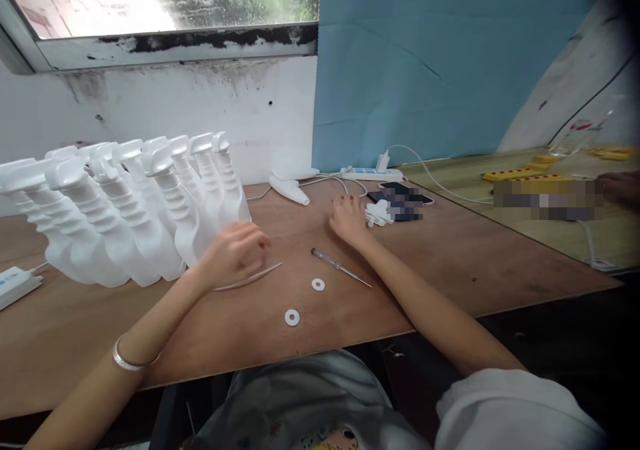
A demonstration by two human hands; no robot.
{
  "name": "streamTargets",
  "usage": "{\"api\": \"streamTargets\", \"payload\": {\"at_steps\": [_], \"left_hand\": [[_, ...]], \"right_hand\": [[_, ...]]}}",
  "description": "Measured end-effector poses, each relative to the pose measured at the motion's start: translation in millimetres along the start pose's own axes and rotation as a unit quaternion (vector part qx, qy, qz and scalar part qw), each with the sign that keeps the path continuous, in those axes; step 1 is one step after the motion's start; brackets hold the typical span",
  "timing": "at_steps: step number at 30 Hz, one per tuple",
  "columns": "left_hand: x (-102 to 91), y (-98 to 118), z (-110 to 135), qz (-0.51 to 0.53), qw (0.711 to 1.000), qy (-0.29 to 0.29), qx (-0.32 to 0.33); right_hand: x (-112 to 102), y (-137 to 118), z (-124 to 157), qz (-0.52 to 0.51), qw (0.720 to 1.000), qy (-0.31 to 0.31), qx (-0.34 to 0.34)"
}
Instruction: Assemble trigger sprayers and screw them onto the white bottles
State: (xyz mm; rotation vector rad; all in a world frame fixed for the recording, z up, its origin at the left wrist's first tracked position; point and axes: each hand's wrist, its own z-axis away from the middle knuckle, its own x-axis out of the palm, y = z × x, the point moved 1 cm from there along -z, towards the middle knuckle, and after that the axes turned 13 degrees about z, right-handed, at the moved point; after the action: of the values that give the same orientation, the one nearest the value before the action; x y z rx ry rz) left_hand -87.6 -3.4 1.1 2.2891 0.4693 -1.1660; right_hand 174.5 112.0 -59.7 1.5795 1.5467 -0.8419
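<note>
My left hand (239, 253) hovers over the table just right of the white bottles, its fingers loosely bent and slightly blurred, with nothing visible in them. A thin white tube (255, 277) lies beneath and beside it. Farther back, my right hand (349, 218) is palm down at the table, fingers a little apart, beside a small pile of white plastic parts (379, 213). What lies under that palm is hidden. Between my forearms lie a screwdriver (340, 267) and two flat white rings, one nearer (292, 318) and one farther (318, 285).
Several white spray-type bottles (170, 203) stand packed at the left. A white trigger-shaped piece (290, 189), phones (407, 194) and a power strip (373, 174) lie at the back. Another strip (17, 285) is far left. Another person's hand (620, 187) shows at the right edge.
</note>
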Motion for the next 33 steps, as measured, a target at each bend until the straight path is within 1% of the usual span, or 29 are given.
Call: {"api": "streamTargets", "payload": {"at_steps": [1, 2, 3, 5, 6, 8, 13, 17, 20, 22, 24, 26, 28, 30, 33], "left_hand": [[8.9, 7, -2, 0.052, 0.992, -0.113, -0.005], [17.0, 12, -3, 0.093, 0.977, -0.190, -0.022], [24.4, 16, -3, 0.124, 0.959, -0.252, -0.039], [36.9, 21, -3, 0.171, 0.931, -0.316, -0.059], [42.0, 22, -2, 0.187, 0.924, -0.328, -0.065], [49.9, 21, 1, 0.204, 0.919, -0.329, -0.074], [59.8, 19, 6, 0.237, 0.922, -0.292, -0.097], [64.8, 17, 9, 0.288, 0.915, -0.242, -0.141], [68.4, 12, 10, 0.344, 0.906, -0.174, -0.174], [69.2, 8, 10, 0.379, 0.898, -0.110, -0.195], [68.2, 3, 9, 0.405, 0.887, -0.036, -0.219], [65.7, -3, 7, 0.415, 0.878, 0.042, -0.233], [63.3, -10, 7, 0.404, 0.875, 0.110, -0.242], [62.1, -17, 7, 0.386, 0.876, 0.146, -0.249], [62.4, -24, 9, 0.368, 0.881, 0.160, -0.252]], "right_hand": [[0, 4, 0, 0.026, 0.999, -0.012, 0.025], [1, 9, -1, 0.050, 0.997, -0.027, 0.050], [2, 12, -1, 0.069, 0.994, -0.043, 0.073], [6, 18, -2, 0.089, 0.988, -0.084, 0.097], [9, 19, -2, 0.090, 0.986, -0.101, 0.096], [13, 18, -2, 0.081, 0.987, -0.118, 0.071], [14, 1, 4, 0.057, 0.994, -0.088, -0.043], [6, -21, 12, -0.018, 0.986, -0.059, -0.158], [-2, -37, 20, -0.079, 0.962, -0.033, -0.261], [-7, -46, 25, -0.127, 0.937, -0.025, -0.323], [-11, -52, 30, -0.185, 0.912, -0.023, -0.366], [-14, -57, 33, -0.240, 0.891, -0.024, -0.386], [-17, -60, 36, -0.281, 0.880, -0.031, -0.382], [-20, -63, 39, -0.314, 0.876, -0.045, -0.363], [-24, -67, 44, -0.355, 0.873, -0.068, -0.327]]}}
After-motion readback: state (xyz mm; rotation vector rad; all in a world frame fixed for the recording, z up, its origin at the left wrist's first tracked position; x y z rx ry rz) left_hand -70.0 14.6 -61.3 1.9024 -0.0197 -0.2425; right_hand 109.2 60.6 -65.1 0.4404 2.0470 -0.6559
